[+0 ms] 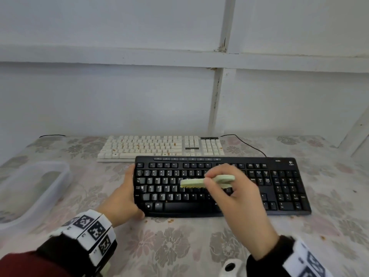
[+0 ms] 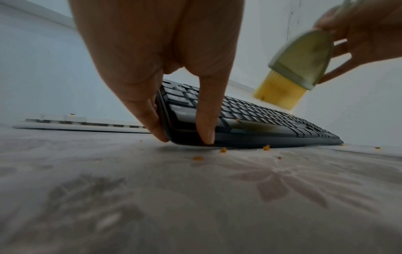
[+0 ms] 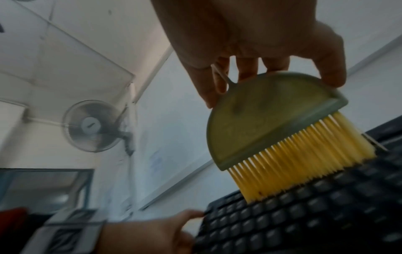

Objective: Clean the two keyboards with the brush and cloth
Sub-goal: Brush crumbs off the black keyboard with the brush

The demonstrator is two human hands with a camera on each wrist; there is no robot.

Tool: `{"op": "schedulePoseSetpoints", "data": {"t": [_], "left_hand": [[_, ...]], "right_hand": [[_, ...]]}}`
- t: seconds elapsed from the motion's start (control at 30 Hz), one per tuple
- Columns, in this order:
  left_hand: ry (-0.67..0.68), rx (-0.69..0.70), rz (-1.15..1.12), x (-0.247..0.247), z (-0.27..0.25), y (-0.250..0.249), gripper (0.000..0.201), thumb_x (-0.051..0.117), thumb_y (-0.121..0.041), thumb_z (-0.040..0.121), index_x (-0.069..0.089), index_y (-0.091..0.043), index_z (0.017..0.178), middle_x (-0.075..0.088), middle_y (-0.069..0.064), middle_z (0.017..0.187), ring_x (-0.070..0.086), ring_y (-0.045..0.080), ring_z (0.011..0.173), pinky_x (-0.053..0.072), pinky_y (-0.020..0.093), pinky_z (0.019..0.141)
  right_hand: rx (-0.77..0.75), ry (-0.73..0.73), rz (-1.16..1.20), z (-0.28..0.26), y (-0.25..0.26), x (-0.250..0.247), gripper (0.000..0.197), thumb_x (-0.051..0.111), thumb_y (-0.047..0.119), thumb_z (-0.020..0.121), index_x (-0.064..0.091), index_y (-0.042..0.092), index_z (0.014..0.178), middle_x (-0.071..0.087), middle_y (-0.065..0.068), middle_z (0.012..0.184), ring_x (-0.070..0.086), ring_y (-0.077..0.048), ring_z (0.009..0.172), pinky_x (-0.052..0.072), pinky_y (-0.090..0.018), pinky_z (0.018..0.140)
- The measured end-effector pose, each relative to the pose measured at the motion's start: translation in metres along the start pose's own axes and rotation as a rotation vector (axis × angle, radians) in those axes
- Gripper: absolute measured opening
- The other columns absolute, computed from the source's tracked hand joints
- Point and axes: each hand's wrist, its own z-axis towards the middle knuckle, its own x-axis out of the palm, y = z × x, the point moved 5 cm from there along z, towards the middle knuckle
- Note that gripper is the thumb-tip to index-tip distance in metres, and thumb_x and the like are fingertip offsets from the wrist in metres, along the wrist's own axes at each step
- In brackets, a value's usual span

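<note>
A black keyboard (image 1: 221,186) lies near the table's front, with a white keyboard (image 1: 159,147) dotted with orange crumbs behind it. My left hand (image 1: 123,196) grips the black keyboard's left end (image 2: 187,130), thumb at the front corner and fingers along the side. My right hand (image 1: 235,194) pinches a pale green brush (image 1: 201,182) with yellow bristles (image 3: 300,163). The bristle tips touch the keys in the middle of the black keyboard (image 3: 304,223). No cloth is in view.
A clear plastic tub (image 1: 30,188) stands at the left on the floral tablecloth (image 1: 179,246). Orange crumbs (image 2: 223,150) lie on the cloth by the black keyboard's front edge. A black cable (image 1: 247,145) runs behind the keyboards. A white wall rises close behind.
</note>
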Motion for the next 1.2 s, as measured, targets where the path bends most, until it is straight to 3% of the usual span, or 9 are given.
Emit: {"op": "schedulePoseSetpoints", "data": {"t": [0.1,0.17,0.27,0.33,0.53,0.67,0.83,1.07,1.2], "left_hand": [[-0.006,0.009,0.007,0.000,0.003,0.001,0.119,0.071,0.005,0.065,-0.008,-0.039,0.142,0.058,-0.010,0.093,0.059,0.004,0.078,0.044,0.014,0.059],[-0.014,0.022,0.009,0.001,0.006,0.003,0.118,0.072,0.001,0.065,-0.008,-0.038,0.142,0.055,-0.011,0.097,0.058,0.005,0.082,0.045,0.019,0.064],[-0.022,0.032,0.027,0.000,0.009,0.007,0.119,0.077,-0.007,0.067,-0.011,-0.032,0.144,0.052,-0.014,0.098,0.057,0.008,0.087,0.045,0.024,0.073],[-0.016,0.035,0.012,0.000,0.011,0.010,0.120,0.078,-0.009,0.068,-0.012,-0.030,0.146,0.055,-0.013,0.101,0.060,0.011,0.091,0.047,0.025,0.077],[0.021,0.007,-0.010,-0.002,0.013,0.014,0.123,0.076,-0.001,0.063,-0.008,-0.036,0.144,0.063,-0.006,0.093,0.062,0.009,0.082,0.048,0.022,0.065],[0.033,-0.005,-0.012,-0.001,0.012,0.015,0.127,0.077,0.000,0.062,-0.012,-0.035,0.146,0.062,-0.008,0.094,0.061,0.007,0.082,0.046,0.018,0.064],[0.014,0.013,0.029,-0.001,0.012,0.012,0.123,0.077,-0.006,0.065,-0.012,-0.031,0.146,0.059,-0.007,0.090,0.058,0.005,0.077,0.041,0.015,0.059],[0.034,-0.004,-0.014,-0.001,0.010,0.013,0.126,0.076,0.003,0.063,-0.011,-0.036,0.145,0.061,-0.011,0.094,0.060,0.003,0.082,0.045,0.015,0.063],[0.039,-0.001,-0.024,-0.001,0.009,0.012,0.126,0.075,0.005,0.063,-0.011,-0.039,0.144,0.061,-0.012,0.095,0.060,0.002,0.082,0.045,0.014,0.062]], "right_hand": [[-0.042,0.098,-0.042,-0.003,0.015,0.047,0.009,0.058,0.034,0.088,0.056,0.038,0.081,0.057,0.016,0.089,0.050,-0.004,0.090,0.043,-0.038,0.087],[-0.048,0.121,-0.032,-0.004,0.024,0.068,0.004,0.052,0.042,0.086,0.054,0.041,0.082,0.056,0.017,0.093,0.046,-0.002,0.094,0.039,-0.040,0.092],[-0.071,0.145,-0.048,-0.003,0.033,0.093,0.019,0.042,0.050,0.083,0.053,0.037,0.092,0.055,0.016,0.095,0.044,-0.002,0.095,0.037,-0.041,0.092],[-0.049,0.166,-0.068,-0.003,0.034,0.101,0.019,0.044,0.048,0.087,0.055,0.034,0.094,0.055,0.015,0.097,0.043,-0.003,0.096,0.033,-0.039,0.094],[0.042,0.192,-0.147,0.001,0.024,0.090,0.014,0.046,0.040,0.095,0.056,0.031,0.097,0.054,0.016,0.099,0.044,-0.005,0.099,0.027,-0.034,0.093],[0.016,0.149,-0.219,0.002,0.026,0.084,0.013,0.044,0.037,0.094,0.056,0.031,0.094,0.054,0.015,0.096,0.042,-0.006,0.095,0.025,-0.040,0.099],[-0.019,0.173,-0.040,-0.003,0.035,0.097,0.006,0.050,0.033,0.092,0.049,0.037,0.096,0.056,0.015,0.098,0.042,-0.002,0.094,0.036,-0.043,0.095],[0.029,0.141,-0.220,-0.001,0.020,0.073,0.008,0.046,0.035,0.095,0.053,0.031,0.093,0.055,0.016,0.097,0.042,-0.001,0.092,0.024,-0.042,0.104],[0.020,0.135,-0.057,-0.004,0.018,0.063,0.009,0.052,0.028,0.092,0.053,0.036,0.088,0.056,0.017,0.097,0.047,-0.003,0.090,0.038,-0.047,0.097]]}}
